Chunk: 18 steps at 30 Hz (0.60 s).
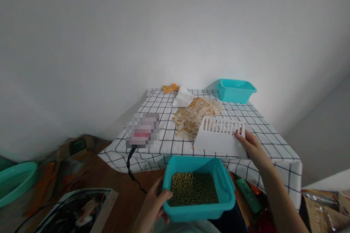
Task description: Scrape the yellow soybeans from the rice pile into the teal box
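Observation:
My left hand [156,201] grips the left side of a turquoise plastic basin [199,212], its thumb over the rim. Small green beans [193,189], like mung beans, cover the basin's bottom. The basin is just below the table's front edge. My right hand [251,147] holds a white plastic board [218,141] with a row of slots by its right end. The board is over the front of the table, its slotted edge facing away from me. Just beyond it lies a spread-out heap of yellow beans mixed with pale grains [193,116].
The table has a white checked cloth [168,136]. Another turquoise basin [236,93] stands at the back right. At the back are a white cloth or paper [183,97] and a yellow bundle [170,87]. A blurred-out object with a black strap [130,164] is at left.

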Tool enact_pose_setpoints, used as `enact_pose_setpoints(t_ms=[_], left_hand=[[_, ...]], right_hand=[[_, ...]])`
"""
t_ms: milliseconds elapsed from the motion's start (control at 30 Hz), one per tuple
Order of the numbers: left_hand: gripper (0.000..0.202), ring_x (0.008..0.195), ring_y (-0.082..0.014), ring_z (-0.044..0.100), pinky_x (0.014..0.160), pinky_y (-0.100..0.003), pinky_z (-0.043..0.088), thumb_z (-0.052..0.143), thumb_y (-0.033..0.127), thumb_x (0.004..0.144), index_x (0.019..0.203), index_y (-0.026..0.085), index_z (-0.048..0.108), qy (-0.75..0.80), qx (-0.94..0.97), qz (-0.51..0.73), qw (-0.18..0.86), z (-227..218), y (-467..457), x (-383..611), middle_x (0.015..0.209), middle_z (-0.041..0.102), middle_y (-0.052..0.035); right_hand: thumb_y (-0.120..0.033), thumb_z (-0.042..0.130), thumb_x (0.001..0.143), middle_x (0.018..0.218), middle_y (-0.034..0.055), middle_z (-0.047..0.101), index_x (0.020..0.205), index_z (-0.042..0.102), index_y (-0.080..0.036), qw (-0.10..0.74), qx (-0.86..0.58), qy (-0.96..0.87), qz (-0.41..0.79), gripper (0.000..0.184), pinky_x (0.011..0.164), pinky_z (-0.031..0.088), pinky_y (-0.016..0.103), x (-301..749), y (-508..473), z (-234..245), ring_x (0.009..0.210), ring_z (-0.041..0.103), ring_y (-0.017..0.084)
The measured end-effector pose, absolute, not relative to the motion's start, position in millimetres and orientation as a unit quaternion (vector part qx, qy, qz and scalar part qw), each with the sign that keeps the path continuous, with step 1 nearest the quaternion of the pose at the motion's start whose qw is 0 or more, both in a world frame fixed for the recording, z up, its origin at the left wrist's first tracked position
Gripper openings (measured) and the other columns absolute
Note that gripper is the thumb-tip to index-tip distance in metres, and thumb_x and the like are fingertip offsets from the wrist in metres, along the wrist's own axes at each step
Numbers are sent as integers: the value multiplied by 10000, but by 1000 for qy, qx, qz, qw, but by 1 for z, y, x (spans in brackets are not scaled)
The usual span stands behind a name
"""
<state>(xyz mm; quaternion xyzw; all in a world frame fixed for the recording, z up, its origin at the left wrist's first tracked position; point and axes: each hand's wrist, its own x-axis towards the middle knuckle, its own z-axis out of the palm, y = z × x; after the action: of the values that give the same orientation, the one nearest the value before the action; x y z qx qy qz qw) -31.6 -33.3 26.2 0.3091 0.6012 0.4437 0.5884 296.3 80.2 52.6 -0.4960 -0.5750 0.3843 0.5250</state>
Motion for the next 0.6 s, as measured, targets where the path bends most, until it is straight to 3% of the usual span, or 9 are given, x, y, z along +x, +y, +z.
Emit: enact_pose_setpoints(t_ms=[133,300,433,600], left_hand=[[411,539,-107,609,470,-183,486,669,295,669,1067,211,606,592,303,479,573,45,-42,-34,717,638,39],[387,560,-128,632,500,-198,506,692,330,660,1026,219,638,594,303,488,562,50,-48,-33,719,665,21],[427,525,-127,628,446,-189,481,689,321,658,1070,229,618,604,288,478,569,38,-43,-33,674,652,34],[419,360,-88,491,307,-167,368,636,286,644,1041,174,568,599,307,455,583,19,-30,-33,540,539,74]], right_hand=[[-446,632,828,927,27,671,962,657,-218,517,-488,-571,411,265,662,451,268,298,79,50,797,580,190],[-458,631,824,990,35,692,1048,657,-236,537,-489,-546,419,316,694,473,290,294,77,53,847,612,215],[-467,638,813,959,33,695,1014,660,-233,559,-497,-532,397,310,693,475,298,291,80,54,833,616,218],[-475,637,809,843,22,673,906,654,-214,585,-515,-513,359,279,667,465,293,292,84,51,765,597,205]])
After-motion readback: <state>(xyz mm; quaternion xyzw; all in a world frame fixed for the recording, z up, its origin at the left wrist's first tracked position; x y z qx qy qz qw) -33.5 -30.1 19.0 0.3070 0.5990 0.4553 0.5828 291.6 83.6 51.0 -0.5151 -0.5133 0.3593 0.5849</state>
